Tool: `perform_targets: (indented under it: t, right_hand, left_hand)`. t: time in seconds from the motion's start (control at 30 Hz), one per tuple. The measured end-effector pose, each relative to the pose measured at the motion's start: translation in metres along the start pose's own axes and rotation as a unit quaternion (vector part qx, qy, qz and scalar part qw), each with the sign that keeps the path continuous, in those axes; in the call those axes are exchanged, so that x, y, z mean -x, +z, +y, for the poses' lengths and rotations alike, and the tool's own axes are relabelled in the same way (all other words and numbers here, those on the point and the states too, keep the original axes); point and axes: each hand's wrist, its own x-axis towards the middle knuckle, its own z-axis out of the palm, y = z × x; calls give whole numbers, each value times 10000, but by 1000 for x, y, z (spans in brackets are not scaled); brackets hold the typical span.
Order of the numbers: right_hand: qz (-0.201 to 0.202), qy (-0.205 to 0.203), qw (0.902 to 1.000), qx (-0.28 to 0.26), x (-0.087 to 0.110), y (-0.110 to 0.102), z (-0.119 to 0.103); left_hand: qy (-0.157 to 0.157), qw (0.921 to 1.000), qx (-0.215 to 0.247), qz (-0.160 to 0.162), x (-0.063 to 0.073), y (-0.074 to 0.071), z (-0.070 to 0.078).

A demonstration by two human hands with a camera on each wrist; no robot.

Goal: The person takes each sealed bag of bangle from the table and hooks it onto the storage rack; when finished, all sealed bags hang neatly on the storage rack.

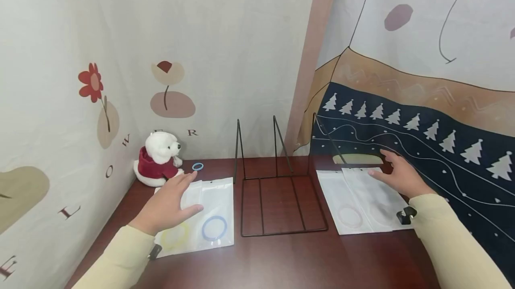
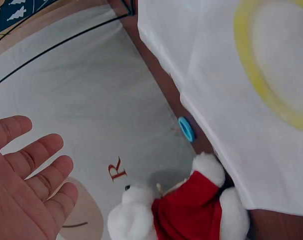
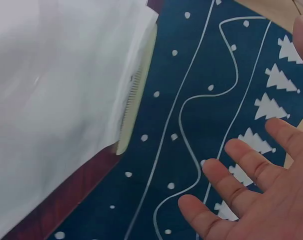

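Note:
My left hand (image 1: pixel 168 204) is held over the left pair of white plastic pouches (image 1: pixel 213 199), fingers extended and holding nothing. Through those pouches show a yellow ring (image 1: pixel 175 235) and a blue ring (image 1: pixel 214 228). Over the right pair of white pouches (image 1: pixel 362 199), with pinkish rings (image 1: pixel 350 217) faintly visible inside, is my right hand (image 1: pixel 402 176), its fingers spread. Between the two pairs stands a black wire rack (image 1: pixel 281 206) with upright dividers. In the left wrist view the palm (image 2: pixel 21 185) appears bare; the right wrist view shows the other palm (image 3: pixel 271 200) likewise.
A white plush bear (image 1: pixel 161 148) in a red garment sits at the back left, beside a small blue ring (image 1: pixel 197 167). Behind the right pouches lies a pale green comb (image 1: pixel 358 159). Patterned cloth (image 1: pixel 241 56) walls the brown table (image 1: pixel 281 262) at the back and sides.

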Motion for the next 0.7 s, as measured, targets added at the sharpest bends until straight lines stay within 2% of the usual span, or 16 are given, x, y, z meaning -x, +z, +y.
perform_targets:
  t: [0.47,0.7]
  right_hand:
    - [-91,241,9991,-335,-2,11,20]
    - [-157,517,9979,-355,-2,16,26]
  left_hand:
    - [-26,9993,356,-146,-4,24,8]
    - [102,9994,302,-103,-7,35,16]
